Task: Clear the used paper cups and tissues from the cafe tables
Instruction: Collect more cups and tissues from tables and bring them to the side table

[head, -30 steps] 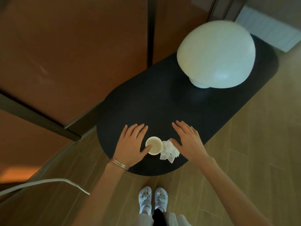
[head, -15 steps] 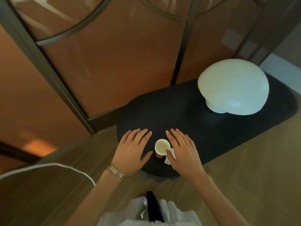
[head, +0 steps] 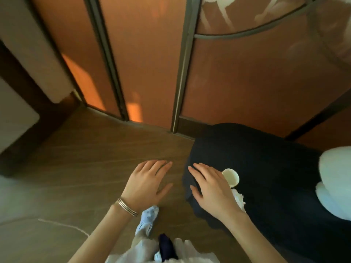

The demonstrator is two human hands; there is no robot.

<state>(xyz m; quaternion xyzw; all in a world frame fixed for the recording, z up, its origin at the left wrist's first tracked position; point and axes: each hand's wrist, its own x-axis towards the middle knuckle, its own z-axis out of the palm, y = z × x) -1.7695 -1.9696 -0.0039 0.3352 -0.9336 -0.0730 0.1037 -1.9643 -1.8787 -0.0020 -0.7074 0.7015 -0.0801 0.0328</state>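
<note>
A small cream paper cup [head: 231, 176] stands near the left end of the black oval table [head: 275, 168]. A crumpled white tissue [head: 239, 199] lies just in front of the cup, partly hidden by my right hand [head: 210, 190]. That hand hovers palm down over the table's left edge, fingers spread, to the left of the cup and holding nothing. My left hand [head: 148, 184] is spread open over the wooden floor, left of the table, with thin bangles at its wrist.
A white mushroom-shaped lamp [head: 335, 183] stands on the table at the right edge. Orange-brown glass panels with metal frames [head: 182, 76] rise behind. The wooden floor [head: 85, 168] stretches left, a thin white cable [head: 62, 225] lies on it, and my white shoe [head: 148, 220] shows below.
The view has swung left, so table, cup and lamp now sit at the right. Both hands have shifted left of the cup; my left hand is now off the table, over the floor.
</note>
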